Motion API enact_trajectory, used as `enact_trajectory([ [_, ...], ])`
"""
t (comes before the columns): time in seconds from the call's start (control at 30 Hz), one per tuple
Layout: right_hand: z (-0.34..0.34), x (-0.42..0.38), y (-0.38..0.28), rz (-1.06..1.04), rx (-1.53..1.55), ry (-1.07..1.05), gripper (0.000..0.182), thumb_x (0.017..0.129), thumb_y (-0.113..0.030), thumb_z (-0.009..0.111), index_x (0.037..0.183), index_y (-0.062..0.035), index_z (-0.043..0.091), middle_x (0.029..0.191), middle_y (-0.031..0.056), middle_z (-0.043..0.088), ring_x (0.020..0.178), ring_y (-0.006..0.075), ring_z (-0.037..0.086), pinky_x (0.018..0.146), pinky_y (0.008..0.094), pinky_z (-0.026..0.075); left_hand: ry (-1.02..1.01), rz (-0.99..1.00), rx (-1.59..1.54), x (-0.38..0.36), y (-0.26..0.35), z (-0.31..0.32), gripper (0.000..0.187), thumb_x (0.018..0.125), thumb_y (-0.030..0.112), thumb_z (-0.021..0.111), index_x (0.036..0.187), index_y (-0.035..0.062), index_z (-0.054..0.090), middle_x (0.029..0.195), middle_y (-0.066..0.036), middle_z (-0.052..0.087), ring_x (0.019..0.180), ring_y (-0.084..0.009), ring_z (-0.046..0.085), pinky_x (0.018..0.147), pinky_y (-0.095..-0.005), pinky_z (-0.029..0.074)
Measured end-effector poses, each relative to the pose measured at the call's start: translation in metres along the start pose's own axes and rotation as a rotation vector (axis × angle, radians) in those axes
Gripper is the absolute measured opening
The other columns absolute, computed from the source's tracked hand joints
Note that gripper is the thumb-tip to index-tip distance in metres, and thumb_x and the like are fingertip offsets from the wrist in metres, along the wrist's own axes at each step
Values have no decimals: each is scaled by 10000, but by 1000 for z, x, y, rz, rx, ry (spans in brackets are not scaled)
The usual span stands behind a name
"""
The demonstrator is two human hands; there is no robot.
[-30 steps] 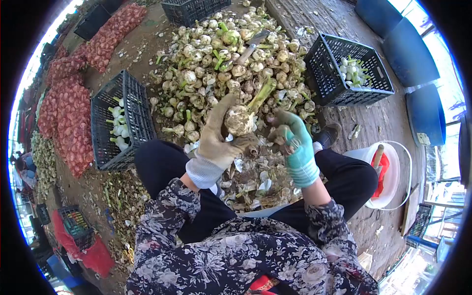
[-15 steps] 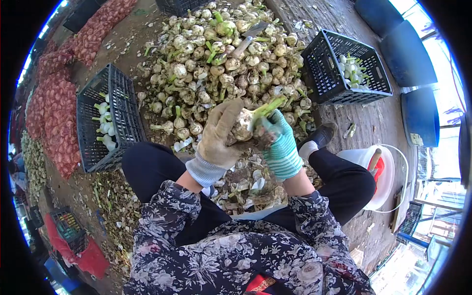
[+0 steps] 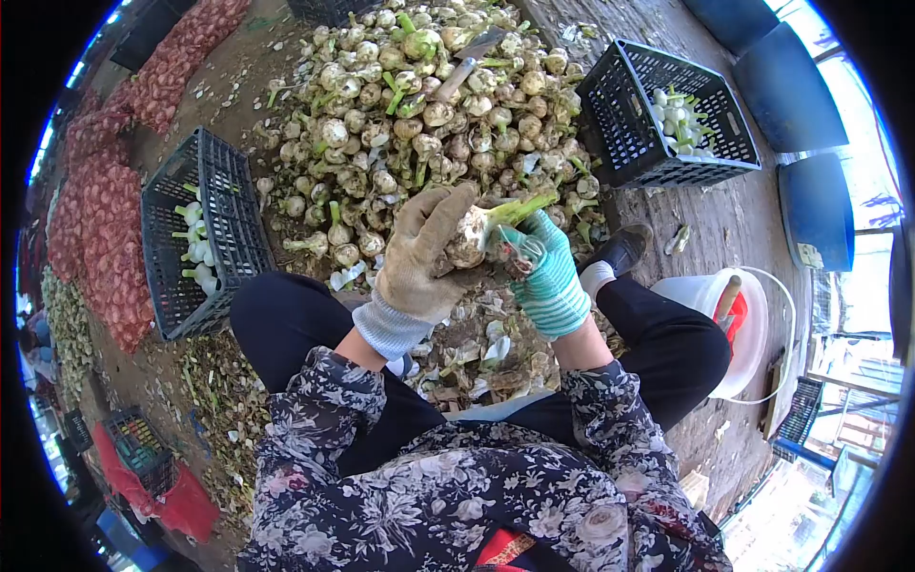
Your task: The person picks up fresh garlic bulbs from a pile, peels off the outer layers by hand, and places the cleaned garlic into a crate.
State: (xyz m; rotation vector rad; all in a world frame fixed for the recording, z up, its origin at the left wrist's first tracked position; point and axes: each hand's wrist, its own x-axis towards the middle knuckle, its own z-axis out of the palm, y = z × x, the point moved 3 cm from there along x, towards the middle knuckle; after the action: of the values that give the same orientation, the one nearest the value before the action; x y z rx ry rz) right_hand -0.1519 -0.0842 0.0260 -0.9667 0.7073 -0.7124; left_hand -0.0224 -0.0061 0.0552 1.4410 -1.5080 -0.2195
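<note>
My left hand (image 3: pixel 419 250), in a beige work glove with a grey cuff, is wrapped around a garlic bulb (image 3: pixel 469 238) with dirty outer skin and a thick green stem pointing right. My right hand (image 3: pixel 545 276), in a teal-and-white striped glove, is closed against the bulb's stem side, its fingertips soiled with dirt. Part of the bulb is hidden by the gloves. Just beyond my hands spreads a big pile of unpeeled garlic (image 3: pixel 448 124), and a trowel-like tool with a pale wooden handle (image 3: pixel 456 80) lies on top of it.
Black crates holding cleaned white garlic stand at left (image 3: pixel 212 257) and right (image 3: pixel 667 157). A white bucket (image 3: pixel 753 334) with a wooden-handled tool is by my right knee. Red mesh sacks (image 3: pixel 110 238) lie at far left. Peeled skins (image 3: pixel 477 367) litter the ground between my legs.
The view has shifted a little. Both hands stay on the same garlic bulb, and the right hand's fingers have turned slightly against its stem side.
</note>
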Motion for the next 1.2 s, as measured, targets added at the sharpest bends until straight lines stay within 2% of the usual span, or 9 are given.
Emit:
enact_trajectory([
  [0.13, -2, 2, -2, 32, -69, 50, 237, 833, -31, 589, 1064, 6, 549, 914, 30, 612, 781, 67, 559, 655, 206, 457, 12, 39, 44, 1, 4, 1, 856, 558, 163, 837, 1302, 72, 424, 1153, -124, 491, 1039, -264, 522, 880, -344, 442],
  [0.23, 2, -5, 4, -257, -82, 26, 226, 833, -18, 587, 1056, 3, 560, 899, 22, 620, 769, 70, 556, 657, 210, 458, 88, -684, -988, -6, -18, 10, 706, 702, 274, 757, 1285, 49, 430, 1063, -96, 545, 940, -218, 559, 827, -299, 465],
  [0.37, -8, 7, 21, -168, -321, 32, 223, 818, 44, 550, 1028, -24, 577, 907, 43, 628, 765, 63, 540, 669, 214, 459, 231, -1039, -1177, -27, -58, 40, 523, 859, 419, 556, 1185, 17, 480, 965, -107, 587, 753, -164, 595, 612, -273, 505],
  [0.6, -3, 4, 9, -25, 2, -26, 236, 903, -87, 398, 1054, 8, 554, 838, 109, 616, 678, 164, 594, 552, 225, 473, 26, -924, -1036, -21, -27, 10, 525, 778, 203, 698, 1196, -16, 467, 1011, -120, 609, 857, -174, 617, 674, -279, 544],
  [0.7, -13, -3, -1, 71, 395, -183, 358, 805, -156, 644, 1067, 61, 534, 963, 139, 614, 836, 218, 623, 702, 333, 556, -341, -956, -1407, -16, -25, -3, 663, 735, 335, 722, 1211, -27, 435, 958, -115, 620, 727, -171, 631, 527, -246, 524],
  [0.8, -32, 5, 17, 78, 296, -158, 389, 794, -186, 671, 1072, 54, 541, 966, 120, 625, 822, 203, 626, 690, 304, 551, 115, -856, -1035, -10, -41, 16, 616, 742, 226, 742, 1218, -26, 442, 996, -82, 601, 860, -129, 596, 772, -250, 512],
  [0.97, 2, -21, -4, 1, 57, -181, 176, 795, -22, 626, 964, 7, 587, 868, 68, 633, 715, 112, 607, 578, 214, 485, -70, -715, -1075, -19, -26, 9, 715, 630, 78, 790, 1241, -2, 427, 947, -47, 590, 810, -123, 585, 706, -255, 520],
  [1.07, -63, 11, 16, 199, 489, 3, 201, 782, -104, 648, 941, -5, 574, 874, 136, 627, 798, 218, 630, 695, 300, 539, -156, -795, -1469, -17, -21, 2, 768, 576, 62, 819, 1236, 14, 430, 942, -38, 587, 727, -96, 574, 576, -229, 506],
  [1.2, -87, 33, 39, 360, 130, 79, 257, 854, -72, 533, 1090, 13, 480, 966, 151, 597, 858, 204, 598, 704, 335, 531, -188, -697, -1157, -10, -39, 7, 803, 582, 128, 837, 1254, 24, 409, 1069, -79, 560, 888, -144, 575, 724, -268, 516],
])
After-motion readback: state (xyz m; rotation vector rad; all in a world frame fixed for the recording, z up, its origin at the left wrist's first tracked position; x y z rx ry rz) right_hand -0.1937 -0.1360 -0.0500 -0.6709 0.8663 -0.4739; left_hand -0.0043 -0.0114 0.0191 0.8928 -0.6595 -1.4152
